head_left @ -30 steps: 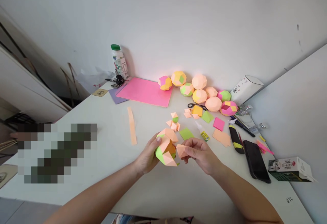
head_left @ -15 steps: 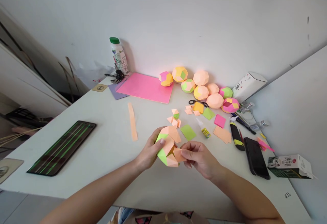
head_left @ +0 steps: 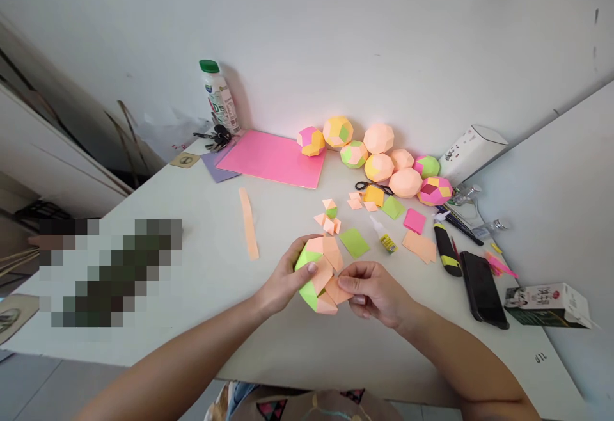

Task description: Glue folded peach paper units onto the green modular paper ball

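Observation:
A partly open paper ball [head_left: 308, 283] of green and peach folded pieces rests in my left hand [head_left: 284, 280], its thumb pressed on a peach facet and its fingers behind. At the ball's right side my right hand [head_left: 377, 293] pinches a peach paper piece [head_left: 338, 290] between thumb and fingertips. That piece lies against the gap in the ball; whether its inner edge is tucked in, I cannot tell. Just beyond my hands lie small folded peach pieces [head_left: 328, 221], a green paper square [head_left: 354, 242] and a small glue bottle [head_left: 384, 237].
Finished paper balls [head_left: 378, 138] line the wall by scissors [head_left: 367, 186]. Pink card [head_left: 273, 160] and a peach strip [head_left: 248, 222] lie left. Rightward are peach sheets [head_left: 419, 246], a utility knife [head_left: 446, 251], a phone [head_left: 483, 290] and a carton [head_left: 549, 304]. A bottle [head_left: 219, 98] stands back left.
The peach piece in my right hand now sits closer over the gap in the ball. My left hand keeps its hold. The view has shifted slightly.

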Demonstrator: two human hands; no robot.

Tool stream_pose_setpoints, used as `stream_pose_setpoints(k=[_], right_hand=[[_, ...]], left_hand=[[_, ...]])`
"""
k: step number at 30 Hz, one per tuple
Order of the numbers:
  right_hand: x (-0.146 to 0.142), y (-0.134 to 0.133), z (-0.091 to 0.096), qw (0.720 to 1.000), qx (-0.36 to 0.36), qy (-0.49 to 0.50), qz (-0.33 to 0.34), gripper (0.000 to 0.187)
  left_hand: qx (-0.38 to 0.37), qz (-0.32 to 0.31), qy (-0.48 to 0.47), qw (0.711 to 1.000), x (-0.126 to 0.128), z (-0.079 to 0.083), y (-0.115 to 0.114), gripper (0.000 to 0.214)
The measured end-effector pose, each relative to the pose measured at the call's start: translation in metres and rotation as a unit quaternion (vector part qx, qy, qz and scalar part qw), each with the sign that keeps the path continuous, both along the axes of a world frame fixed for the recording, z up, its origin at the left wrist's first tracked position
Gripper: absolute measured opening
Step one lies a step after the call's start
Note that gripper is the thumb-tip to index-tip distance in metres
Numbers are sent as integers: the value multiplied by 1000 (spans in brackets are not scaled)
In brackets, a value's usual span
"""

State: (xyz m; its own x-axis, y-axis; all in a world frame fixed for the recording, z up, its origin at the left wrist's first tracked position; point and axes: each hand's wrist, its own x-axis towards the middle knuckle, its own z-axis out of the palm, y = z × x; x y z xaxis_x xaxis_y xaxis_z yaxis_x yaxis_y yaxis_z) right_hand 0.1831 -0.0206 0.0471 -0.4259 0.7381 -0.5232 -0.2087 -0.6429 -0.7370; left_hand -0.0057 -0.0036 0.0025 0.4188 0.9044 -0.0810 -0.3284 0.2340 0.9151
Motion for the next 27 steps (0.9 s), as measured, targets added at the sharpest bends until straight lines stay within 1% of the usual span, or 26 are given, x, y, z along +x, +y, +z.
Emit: stream_pose_setpoints(k=[6,10,19,27], right_hand=[[1,1,-4,1000,0,-11,-9,21],[1,1,-3,1000,2,-5,-7,21],[-1,-1,-2,1000,8,2,-7,21],[-1,-1,-3,1000,11,3,-9,21]], left_hand=[[-28,-4,-18,999,1,1,1,57],[-33,-9,-29,999,1,1,1,54],[-31,2,4,1000,1,0,2,58],[-57,2,-7,998,2,1,1,53]])
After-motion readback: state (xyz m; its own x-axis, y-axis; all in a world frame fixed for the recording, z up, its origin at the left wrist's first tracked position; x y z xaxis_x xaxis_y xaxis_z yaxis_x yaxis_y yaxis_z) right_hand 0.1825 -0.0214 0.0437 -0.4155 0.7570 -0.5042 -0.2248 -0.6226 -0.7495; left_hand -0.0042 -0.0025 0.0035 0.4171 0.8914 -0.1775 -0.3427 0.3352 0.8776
